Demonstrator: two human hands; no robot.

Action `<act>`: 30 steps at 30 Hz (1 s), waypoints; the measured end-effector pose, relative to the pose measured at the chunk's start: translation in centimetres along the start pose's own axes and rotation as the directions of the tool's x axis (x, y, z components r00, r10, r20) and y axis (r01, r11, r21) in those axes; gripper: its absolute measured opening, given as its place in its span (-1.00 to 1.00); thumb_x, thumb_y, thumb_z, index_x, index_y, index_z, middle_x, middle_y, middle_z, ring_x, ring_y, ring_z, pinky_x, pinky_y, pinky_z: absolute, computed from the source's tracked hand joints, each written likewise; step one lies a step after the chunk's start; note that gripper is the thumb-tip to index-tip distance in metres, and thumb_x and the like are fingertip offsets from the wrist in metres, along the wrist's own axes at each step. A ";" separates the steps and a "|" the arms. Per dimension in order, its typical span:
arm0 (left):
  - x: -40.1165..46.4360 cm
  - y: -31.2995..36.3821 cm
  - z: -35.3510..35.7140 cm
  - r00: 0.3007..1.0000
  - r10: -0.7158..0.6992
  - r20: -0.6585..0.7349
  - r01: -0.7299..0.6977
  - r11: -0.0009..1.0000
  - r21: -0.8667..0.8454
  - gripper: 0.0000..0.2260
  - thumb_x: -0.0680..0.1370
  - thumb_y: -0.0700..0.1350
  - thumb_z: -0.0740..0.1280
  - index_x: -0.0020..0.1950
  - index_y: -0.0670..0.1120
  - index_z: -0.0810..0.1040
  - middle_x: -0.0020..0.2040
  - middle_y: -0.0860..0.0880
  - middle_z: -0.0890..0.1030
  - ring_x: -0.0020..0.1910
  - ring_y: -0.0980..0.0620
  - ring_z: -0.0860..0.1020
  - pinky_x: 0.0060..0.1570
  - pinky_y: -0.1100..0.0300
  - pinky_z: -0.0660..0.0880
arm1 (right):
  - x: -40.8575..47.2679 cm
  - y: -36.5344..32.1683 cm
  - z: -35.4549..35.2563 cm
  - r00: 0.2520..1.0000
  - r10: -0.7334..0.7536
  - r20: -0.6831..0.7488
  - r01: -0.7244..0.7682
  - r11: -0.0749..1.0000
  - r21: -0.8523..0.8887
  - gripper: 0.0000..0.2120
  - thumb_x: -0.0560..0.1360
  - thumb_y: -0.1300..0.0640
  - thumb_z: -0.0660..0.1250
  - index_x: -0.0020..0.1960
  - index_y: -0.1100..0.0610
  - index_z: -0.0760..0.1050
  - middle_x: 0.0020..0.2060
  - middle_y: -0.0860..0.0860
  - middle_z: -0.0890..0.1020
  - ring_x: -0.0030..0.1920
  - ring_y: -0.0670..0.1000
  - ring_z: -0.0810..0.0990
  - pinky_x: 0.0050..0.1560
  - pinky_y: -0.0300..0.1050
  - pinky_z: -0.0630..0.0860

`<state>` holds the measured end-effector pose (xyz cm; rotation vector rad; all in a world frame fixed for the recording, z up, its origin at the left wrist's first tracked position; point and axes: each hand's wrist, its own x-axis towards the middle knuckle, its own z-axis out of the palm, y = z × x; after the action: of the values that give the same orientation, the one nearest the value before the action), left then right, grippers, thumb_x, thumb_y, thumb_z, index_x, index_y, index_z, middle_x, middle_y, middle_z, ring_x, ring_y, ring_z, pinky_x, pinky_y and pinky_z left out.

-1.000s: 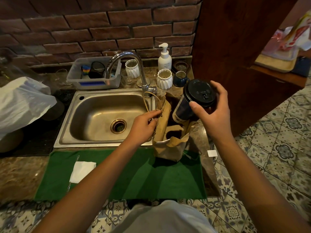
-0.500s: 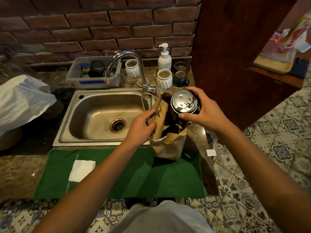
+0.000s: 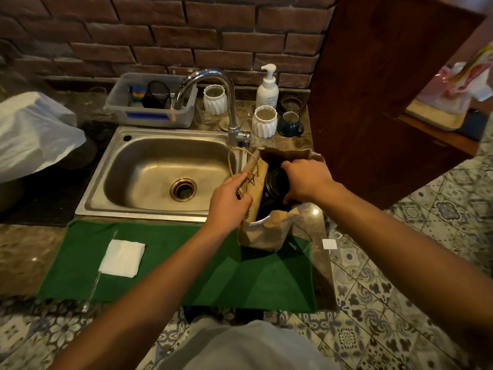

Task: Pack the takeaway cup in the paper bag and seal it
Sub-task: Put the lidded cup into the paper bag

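The brown paper bag (image 3: 262, 232) stood open on the counter, just to the right of the sink (image 3: 160, 180), with its near bottom edge on the green mat (image 3: 186, 273). The left hand (image 3: 229, 201) held the left wall of the bag. Its fingers were curled and pinched the paper near the top, right by the thin string handle (image 3: 240, 161) that looped up above the hand. The right hand (image 3: 306, 180) reached down into the mouth of the bag. Its fingers were spread and bent around the top of the cup (image 3: 274, 185). The cup was dark and sat down inside the bag, between the two hands, with only its black lid showing. I could not tell if the cup touched the bottom of the bag. The bag's top was wide open and not sealed. A folded white napkin (image 3: 122, 259) lay on the left part of the mat, well away from the bag. A small white square (image 3: 329, 244) lay on the counter just right of the mat. Behind the sink stood a tap (image 3: 213, 84), a white soap bottle (image 3: 267, 88), two white ribbed pots (image 3: 264, 121) and a dark blue mug (image 3: 290, 124). A clear tub (image 3: 152, 108) sat at the back left of the sink.
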<state>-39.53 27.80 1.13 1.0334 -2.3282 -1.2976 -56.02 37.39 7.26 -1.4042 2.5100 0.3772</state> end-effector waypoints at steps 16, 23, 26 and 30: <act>1.3 -0.1 -0.4 1.000 -0.002 0.013 0.003 1.000 -0.024 -0.47 0.54 -0.20 0.38 0.52 -0.02 0.44 0.50 -0.02 0.46 0.46 0.02 0.43 0.46 0.07 0.37 | 2.4 0.5 0.5 0.998 -0.019 0.063 0.011 0.993 0.121 -0.04 0.24 -0.52 0.44 0.52 -0.10 0.37 0.28 0.07 0.56 0.29 0.14 0.55 0.16 0.03 0.51; 1.1 0.3 0.2 0.999 0.021 0.043 -0.020 0.999 -0.031 -0.49 0.56 -0.19 0.37 0.52 -0.02 0.44 0.50 -0.01 0.46 0.45 0.03 0.44 0.46 0.08 0.37 | 1.8 1.2 0.4 0.996 0.005 0.092 -0.015 0.993 0.116 -0.05 0.29 -0.43 0.49 0.56 -0.09 0.31 0.35 0.05 0.56 0.35 0.13 0.53 0.18 0.03 0.53; 0.9 0.5 0.3 0.998 0.039 0.043 -0.038 0.999 -0.031 -0.50 0.59 -0.15 0.36 0.53 0.01 0.41 0.51 0.01 0.44 0.47 0.03 0.42 0.47 0.04 0.37 | 1.7 1.1 0.4 0.997 -0.001 0.072 -0.005 0.996 0.088 -0.10 0.31 -0.37 0.52 0.54 -0.08 0.33 0.31 0.02 0.61 0.32 0.12 0.57 0.10 0.02 0.56; 0.9 0.3 0.1 0.998 0.045 0.035 -0.044 0.999 -0.026 -0.51 0.58 -0.14 0.36 0.52 0.03 0.43 0.51 0.03 0.46 0.46 0.05 0.42 0.46 0.03 0.39 | 1.1 1.4 0.4 1.000 -0.013 -0.011 0.015 0.988 0.157 -0.11 0.34 -0.31 0.54 0.57 -0.19 0.26 0.31 0.04 0.60 0.32 0.15 0.57 0.15 0.07 0.56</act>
<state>-40.36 27.31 1.30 0.9521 -2.3412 -1.3356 -57.71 37.38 6.63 -1.3649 2.4756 0.1662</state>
